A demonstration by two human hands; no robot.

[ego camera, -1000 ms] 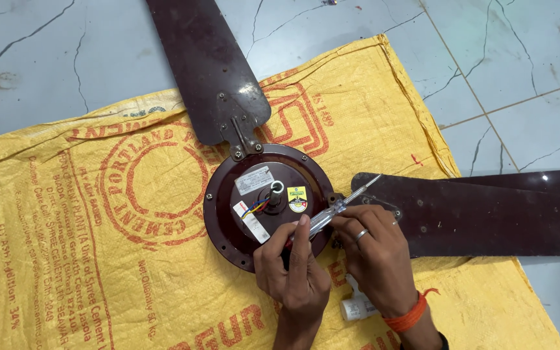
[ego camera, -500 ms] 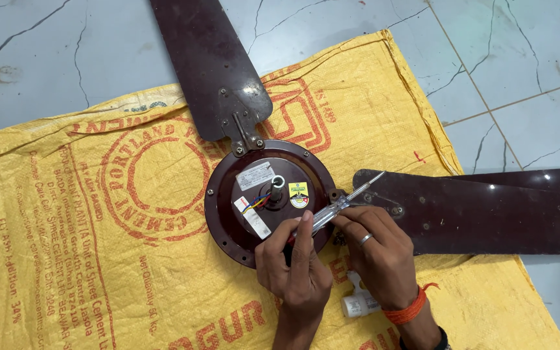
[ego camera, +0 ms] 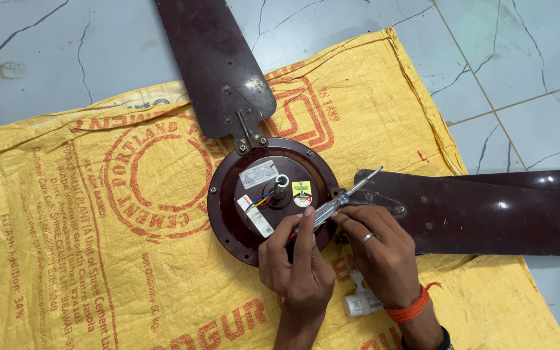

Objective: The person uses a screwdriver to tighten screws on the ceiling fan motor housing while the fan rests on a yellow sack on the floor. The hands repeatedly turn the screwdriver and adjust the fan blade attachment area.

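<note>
R hand (ego camera: 384, 249) fingers pinch screwdriver (ego camera: 338, 204); L hand (ego camera: 296, 262) on fan motor (ego camera: 270, 194).

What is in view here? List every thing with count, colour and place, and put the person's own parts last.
fan motor housing: one, dark maroon, round, on the sack at centre.
fan blades: two, dark maroon; one runs up from the housing, one lies out to the right.
wires: a few, red, yellow and blue, by the centre shaft.
pliers: one, silvery metal, at the housing's right edge.
sack: one, yellow with red print, spread under the fan.
white part: one, small, on the sack beside the right wrist.
floor: pale grey marbled tiles.
left hand: on the housing's lower rim, touching the pliers.
right hand: grips the pliers; ring, orange wrist thread.
</note>
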